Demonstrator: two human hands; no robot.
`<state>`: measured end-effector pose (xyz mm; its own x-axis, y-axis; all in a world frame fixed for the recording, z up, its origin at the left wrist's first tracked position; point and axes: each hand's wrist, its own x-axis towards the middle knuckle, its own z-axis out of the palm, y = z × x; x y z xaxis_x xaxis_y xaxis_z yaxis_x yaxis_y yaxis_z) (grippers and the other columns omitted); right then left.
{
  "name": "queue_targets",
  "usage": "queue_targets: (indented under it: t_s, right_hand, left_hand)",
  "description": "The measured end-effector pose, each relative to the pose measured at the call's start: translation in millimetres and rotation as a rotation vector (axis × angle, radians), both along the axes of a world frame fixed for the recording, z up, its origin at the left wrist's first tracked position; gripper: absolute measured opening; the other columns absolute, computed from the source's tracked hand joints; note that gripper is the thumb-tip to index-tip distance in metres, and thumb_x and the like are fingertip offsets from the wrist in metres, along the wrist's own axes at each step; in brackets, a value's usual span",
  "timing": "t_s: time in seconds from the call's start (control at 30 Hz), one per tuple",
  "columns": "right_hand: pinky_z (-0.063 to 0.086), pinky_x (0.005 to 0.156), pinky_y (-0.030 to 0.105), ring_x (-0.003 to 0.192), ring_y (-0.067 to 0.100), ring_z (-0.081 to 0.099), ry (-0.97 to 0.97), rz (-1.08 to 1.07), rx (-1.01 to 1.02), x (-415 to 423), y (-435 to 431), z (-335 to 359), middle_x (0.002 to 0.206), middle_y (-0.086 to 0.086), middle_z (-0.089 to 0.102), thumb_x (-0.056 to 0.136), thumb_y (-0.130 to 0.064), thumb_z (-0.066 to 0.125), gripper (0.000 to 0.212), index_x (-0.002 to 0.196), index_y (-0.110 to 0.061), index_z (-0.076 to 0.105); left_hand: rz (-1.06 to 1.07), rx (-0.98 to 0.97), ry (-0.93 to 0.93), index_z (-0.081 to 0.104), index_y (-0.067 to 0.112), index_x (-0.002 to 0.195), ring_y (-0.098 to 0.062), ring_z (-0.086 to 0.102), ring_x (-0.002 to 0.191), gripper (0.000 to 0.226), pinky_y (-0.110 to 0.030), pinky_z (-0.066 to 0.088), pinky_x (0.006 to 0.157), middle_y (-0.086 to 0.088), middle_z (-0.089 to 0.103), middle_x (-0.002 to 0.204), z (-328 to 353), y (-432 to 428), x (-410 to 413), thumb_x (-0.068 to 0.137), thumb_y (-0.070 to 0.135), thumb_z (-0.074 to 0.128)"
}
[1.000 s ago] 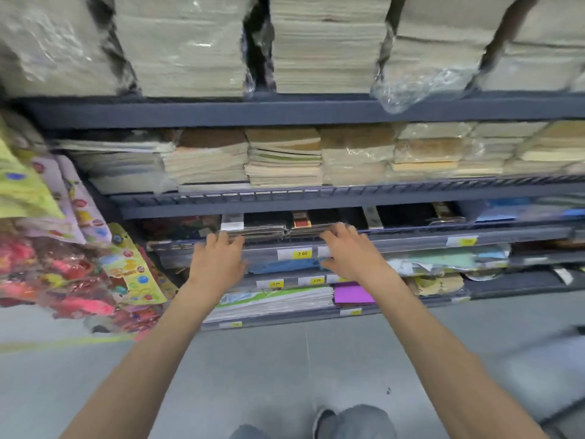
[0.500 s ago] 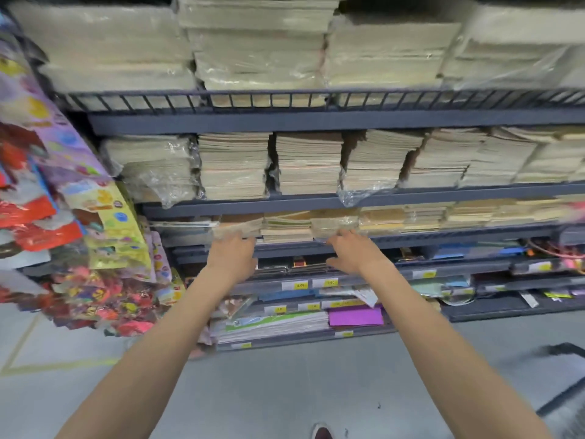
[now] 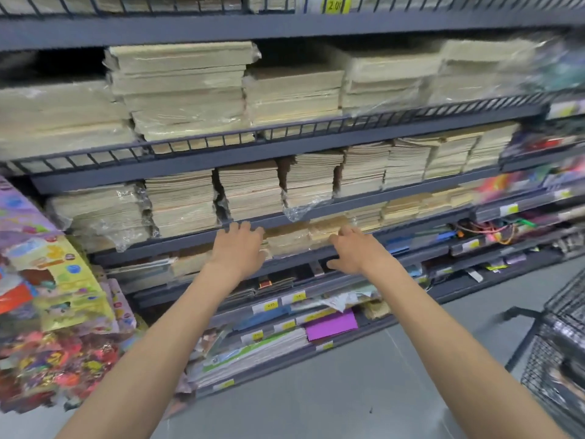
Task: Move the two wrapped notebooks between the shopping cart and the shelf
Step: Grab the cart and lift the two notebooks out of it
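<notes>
Both arms reach forward to a grey metal shelf (image 3: pixel 177 240) stacked with plastic-wrapped beige notebooks. My left hand (image 3: pixel 239 248) is spread, its fingertips at the shelf's front rail. My right hand (image 3: pixel 356 250) is spread too, beside a low stack of wrapped notebooks (image 3: pixel 304 237) that lies between the two hands. Neither hand holds anything. The black wire shopping cart (image 3: pixel 557 343) stands at the lower right edge, partly cut off.
Taller wrapped notebook stacks (image 3: pixel 250 188) fill the shelves above. Lower shelves hold price tags, coloured paper and a purple sheet (image 3: pixel 330 324). Colourful packets (image 3: pixel 47 312) hang at the left. Grey floor (image 3: pixel 348 391) lies below.
The view has tilted upward and moved closer to the shelf. Both hands have risen from the lower price-tag rail to the shelf with the low notebook stack. The cart has come into view.
</notes>
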<state>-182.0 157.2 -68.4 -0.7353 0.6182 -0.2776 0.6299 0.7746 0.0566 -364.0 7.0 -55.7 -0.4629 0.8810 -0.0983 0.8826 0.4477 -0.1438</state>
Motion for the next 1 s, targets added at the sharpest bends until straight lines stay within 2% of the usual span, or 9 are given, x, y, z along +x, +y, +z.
queue_targets:
  t_s: [0.3, 0.47, 0.67, 0.8, 0.9, 1.0]
  right_hand:
    - [0.039, 0.106, 0.051, 0.14, 0.037, 0.032, -0.023, -0.195, -0.073, 84.1, 57.2, 18.8, 0.154, 0.013, 0.033, 0.096, -0.049, 0.054, 0.066, 0.151, -0.019, 0.035]
    - [0.037, 0.107, 0.05, 0.14, 0.037, 0.031, -0.007, -0.248, -0.05, 128.7, 103.5, 25.2, 0.154, 0.014, 0.032, 0.098, -0.049, 0.052, 0.068, 0.155, -0.021, 0.029]
    - [0.038, 0.107, 0.05, 0.139, 0.036, 0.033, 0.056, -0.332, -0.025, 188.9, 163.9, 24.4, 0.152, 0.013, 0.034, 0.098, -0.049, 0.051, 0.064, 0.152, -0.021, 0.031]
    - [0.042, 0.104, 0.049, 0.135, 0.035, 0.037, 0.05, -0.409, -0.037, 242.0, 193.9, 15.9, 0.148, 0.013, 0.038, 0.097, -0.049, 0.053, 0.064, 0.151, -0.021, 0.034]
    - [0.042, 0.104, 0.049, 0.134, 0.036, 0.039, 0.026, -0.506, -0.045, 287.0, 210.6, 8.7, 0.145, 0.013, 0.04, 0.097, -0.052, 0.053, 0.065, 0.151, -0.02, 0.035]
    - [0.039, 0.107, 0.049, 0.135, 0.036, 0.038, 0.007, -0.608, -0.104, 327.5, 225.5, -0.5, 0.147, 0.012, 0.038, 0.097, -0.052, 0.053, 0.065, 0.15, -0.02, 0.036]
  left_hand:
    - [-0.146, 0.026, 0.039, 0.046, 0.017, 0.141, -0.034, 0.05, 0.123, 0.046, -0.044, 0.045, 0.093, -0.012, 0.053, 0.133, 24.5, 77.7, 60.7, 0.1, 0.039, 0.046]
    - [-0.213, 0.003, 0.038, 0.047, 0.019, 0.139, -0.033, 0.049, 0.123, 0.045, -0.046, 0.045, 0.094, -0.011, 0.053, 0.134, 35.5, 142.3, 96.8, 0.1, 0.041, 0.045]
    - [-0.33, 0.02, 0.049, 0.045, 0.019, 0.14, -0.031, 0.052, 0.121, 0.047, -0.045, 0.046, 0.092, -0.009, 0.054, 0.134, 42.1, 227.6, 151.9, 0.1, 0.045, 0.044]
    - [-0.391, 0.033, 0.008, 0.048, 0.02, 0.137, -0.031, 0.052, 0.121, 0.047, -0.043, 0.047, 0.092, -0.007, 0.055, 0.132, 32.6, 282.6, 186.7, 0.098, 0.046, 0.045]
    - [-0.465, 0.016, -0.049, 0.047, 0.018, 0.139, -0.033, 0.052, 0.122, 0.049, -0.047, 0.047, 0.096, -0.01, 0.055, 0.132, 19.0, 316.3, 219.8, 0.098, 0.046, 0.046]
    - [-0.556, 0.0, -0.131, 0.049, 0.017, 0.135, -0.033, 0.052, 0.118, 0.046, -0.044, 0.05, 0.089, -0.011, 0.055, 0.13, 8.4, 348.3, 253.5, 0.099, 0.046, 0.049]
